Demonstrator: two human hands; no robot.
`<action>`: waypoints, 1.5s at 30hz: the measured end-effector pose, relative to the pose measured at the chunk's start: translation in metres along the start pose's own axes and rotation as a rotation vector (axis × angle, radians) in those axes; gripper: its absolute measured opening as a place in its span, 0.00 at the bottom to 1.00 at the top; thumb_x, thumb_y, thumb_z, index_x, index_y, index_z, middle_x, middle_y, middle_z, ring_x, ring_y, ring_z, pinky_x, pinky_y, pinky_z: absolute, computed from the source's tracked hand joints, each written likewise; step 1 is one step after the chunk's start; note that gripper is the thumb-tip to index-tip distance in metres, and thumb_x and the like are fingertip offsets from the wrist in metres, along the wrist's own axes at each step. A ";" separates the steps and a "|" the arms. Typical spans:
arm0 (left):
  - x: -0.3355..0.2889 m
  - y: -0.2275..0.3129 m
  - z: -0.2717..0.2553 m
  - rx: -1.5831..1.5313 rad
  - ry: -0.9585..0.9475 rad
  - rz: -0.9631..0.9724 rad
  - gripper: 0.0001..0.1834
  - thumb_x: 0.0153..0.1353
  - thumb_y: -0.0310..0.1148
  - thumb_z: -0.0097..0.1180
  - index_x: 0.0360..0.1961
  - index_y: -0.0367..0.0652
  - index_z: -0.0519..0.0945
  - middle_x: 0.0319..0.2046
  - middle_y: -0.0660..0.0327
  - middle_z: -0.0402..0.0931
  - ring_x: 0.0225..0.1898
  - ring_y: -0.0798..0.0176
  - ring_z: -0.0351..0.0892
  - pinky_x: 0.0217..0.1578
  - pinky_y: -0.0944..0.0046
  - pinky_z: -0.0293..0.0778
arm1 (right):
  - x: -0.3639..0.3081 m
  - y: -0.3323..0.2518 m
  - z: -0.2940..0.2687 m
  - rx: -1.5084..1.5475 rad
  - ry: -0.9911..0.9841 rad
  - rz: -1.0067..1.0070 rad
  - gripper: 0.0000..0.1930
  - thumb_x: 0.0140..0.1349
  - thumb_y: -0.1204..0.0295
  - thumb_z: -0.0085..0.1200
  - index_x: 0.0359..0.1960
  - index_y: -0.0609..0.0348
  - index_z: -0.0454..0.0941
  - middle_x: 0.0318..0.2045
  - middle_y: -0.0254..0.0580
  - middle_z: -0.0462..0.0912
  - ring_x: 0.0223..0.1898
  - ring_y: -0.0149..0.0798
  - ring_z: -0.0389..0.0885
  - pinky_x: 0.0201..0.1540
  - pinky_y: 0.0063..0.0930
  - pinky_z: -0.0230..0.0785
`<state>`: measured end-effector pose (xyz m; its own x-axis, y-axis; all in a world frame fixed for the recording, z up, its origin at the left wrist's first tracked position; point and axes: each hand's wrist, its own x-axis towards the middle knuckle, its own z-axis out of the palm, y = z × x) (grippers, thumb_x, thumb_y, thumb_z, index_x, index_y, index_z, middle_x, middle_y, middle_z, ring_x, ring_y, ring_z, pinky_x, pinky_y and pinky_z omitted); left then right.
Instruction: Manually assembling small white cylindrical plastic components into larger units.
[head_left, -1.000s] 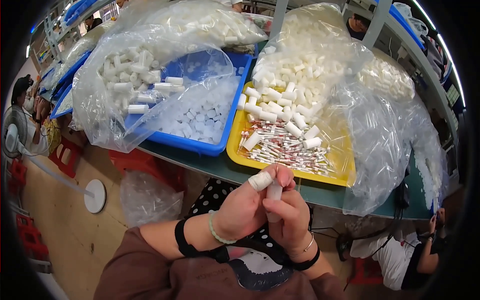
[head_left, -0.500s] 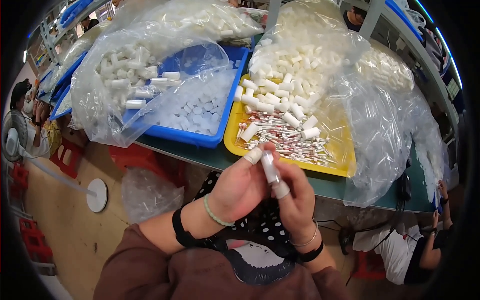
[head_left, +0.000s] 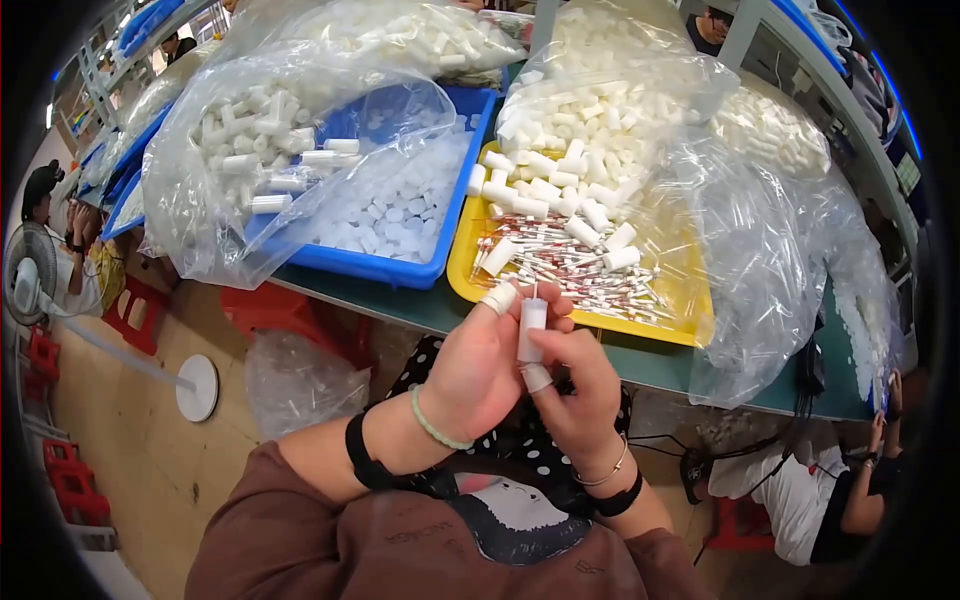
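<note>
Both of my hands meet in the middle, just off the table's near edge, around one small translucent white tube (head_left: 532,332). It stands nearly upright, with a thin white pin showing at its top. My right hand (head_left: 582,395) pinches its lower part between thumb and fingers. The fingers of my left hand (head_left: 468,375) curl round its upper end, partly hidden behind it. White coverings wrap both thumb tips. Beyond my hands, a yellow tray (head_left: 460,262) holds a heap of thin white sticks with red parts (head_left: 560,270) and white foam-like cylinders (head_left: 545,190).
To the left stands a blue tray (head_left: 425,283) with small translucent caps (head_left: 395,225) and a plastic bag of white tubes (head_left: 250,130). Clear plastic (head_left: 745,290) hangs over the table's right side. Red stools (head_left: 290,315) and a fan (head_left: 28,265) stand left; a co-worker sits lower right.
The tube has turned from a slant to nearly upright. My right fingers have shifted on it, and the thin pin now shows at its top.
</note>
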<state>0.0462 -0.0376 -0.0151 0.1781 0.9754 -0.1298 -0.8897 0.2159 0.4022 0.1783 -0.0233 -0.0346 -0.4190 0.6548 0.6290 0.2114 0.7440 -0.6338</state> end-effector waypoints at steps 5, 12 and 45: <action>0.003 -0.003 -0.007 0.017 -0.119 0.099 0.13 0.70 0.40 0.38 0.42 0.42 0.69 0.40 0.61 0.68 0.42 0.64 0.67 0.51 0.64 0.64 | 0.006 0.002 0.008 -0.142 0.123 -0.191 0.20 0.50 0.85 0.58 0.47 0.57 0.77 0.30 0.42 0.76 0.29 0.43 0.76 0.33 0.29 0.71; -0.002 -0.008 -0.012 0.018 -0.189 0.172 0.13 0.69 0.40 0.36 0.40 0.43 0.68 0.36 0.61 0.67 0.39 0.64 0.66 0.50 0.63 0.64 | 0.008 -0.005 0.011 -0.347 0.038 -0.352 0.18 0.50 0.80 0.59 0.45 0.57 0.80 0.28 0.39 0.73 0.29 0.41 0.73 0.34 0.31 0.70; 0.019 0.172 -0.033 2.192 -0.002 0.212 0.13 0.56 0.33 0.52 0.39 0.37 0.78 0.34 0.51 0.78 0.35 0.52 0.78 0.39 0.59 0.73 | 0.100 0.034 0.016 -0.485 -0.285 -0.180 0.20 0.44 0.86 0.49 0.42 0.60 0.77 0.44 0.47 0.78 0.46 0.52 0.74 0.50 0.39 0.67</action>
<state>-0.1175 0.0164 0.0221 0.1718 0.9842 0.0418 0.8487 -0.1694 0.5010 0.1298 0.0658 -0.0004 -0.6920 0.5011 0.5196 0.4665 0.8597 -0.2079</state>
